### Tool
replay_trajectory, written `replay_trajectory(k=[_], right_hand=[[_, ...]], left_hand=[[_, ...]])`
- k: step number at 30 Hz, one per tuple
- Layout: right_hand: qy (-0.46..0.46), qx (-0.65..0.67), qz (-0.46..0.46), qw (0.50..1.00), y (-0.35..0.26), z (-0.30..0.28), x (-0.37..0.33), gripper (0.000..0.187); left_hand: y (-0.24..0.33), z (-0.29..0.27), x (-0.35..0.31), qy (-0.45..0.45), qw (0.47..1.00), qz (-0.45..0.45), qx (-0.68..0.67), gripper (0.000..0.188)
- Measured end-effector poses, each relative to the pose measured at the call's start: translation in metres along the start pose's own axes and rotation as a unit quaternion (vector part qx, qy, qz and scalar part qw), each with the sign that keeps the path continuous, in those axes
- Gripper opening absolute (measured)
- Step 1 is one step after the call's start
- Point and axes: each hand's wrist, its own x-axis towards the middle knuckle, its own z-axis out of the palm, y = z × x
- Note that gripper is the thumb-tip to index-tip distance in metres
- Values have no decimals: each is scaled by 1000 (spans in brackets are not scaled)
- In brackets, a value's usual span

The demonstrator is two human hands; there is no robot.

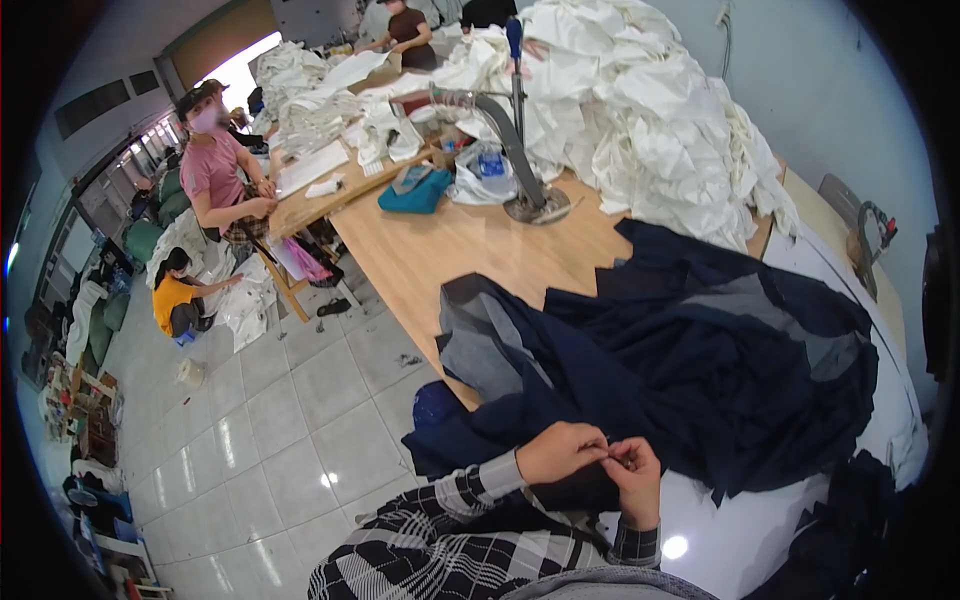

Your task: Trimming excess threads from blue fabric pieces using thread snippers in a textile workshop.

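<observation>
My left hand (563,453) and my right hand (637,482) meet at the fingertips, low in the view and close to my body. Both are closed in a pinch. Whatever lies between the fingers is too small and dark to make out. Just beyond them a large heap of dark navy fabric (640,375) spreads over the table, with grey patches (483,350) showing in its folds. Part of the navy cloth hangs over the near edge, beneath my left hand.
A curved metal arm on a round base (538,205) stands on the wooden table (400,265), beside a teal pouch (415,190) and a plastic bag (484,176). Behind rises a white fabric pile (650,110). People in pink (215,170) and yellow (175,298) work at left.
</observation>
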Motion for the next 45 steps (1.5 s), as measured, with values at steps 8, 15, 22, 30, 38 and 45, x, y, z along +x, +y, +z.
replay_trajectory(k=[8,15,22,30,38,45], right_hand=[[-41,-116,-32,992,-15,1,-3,12],[-66,-128,-41,989,-14,3,-3,17],[-81,-116,0,990,-23,5,3,24],[6,27,-1,1000,-16,4,21,34],[15,3,-30,999,-16,7,16,37],[-2,-86,-45,995,-26,8,11,39]], left_hand=[[2,-14,1,12,996,52,77,13],[4,-14,8,-5,991,68,117,13],[10,-17,14,78,994,-31,69,15],[26,-37,-7,73,995,-43,44,45],[24,-21,-5,-19,992,-124,11,35],[20,-19,-2,-32,992,-124,11,35]])
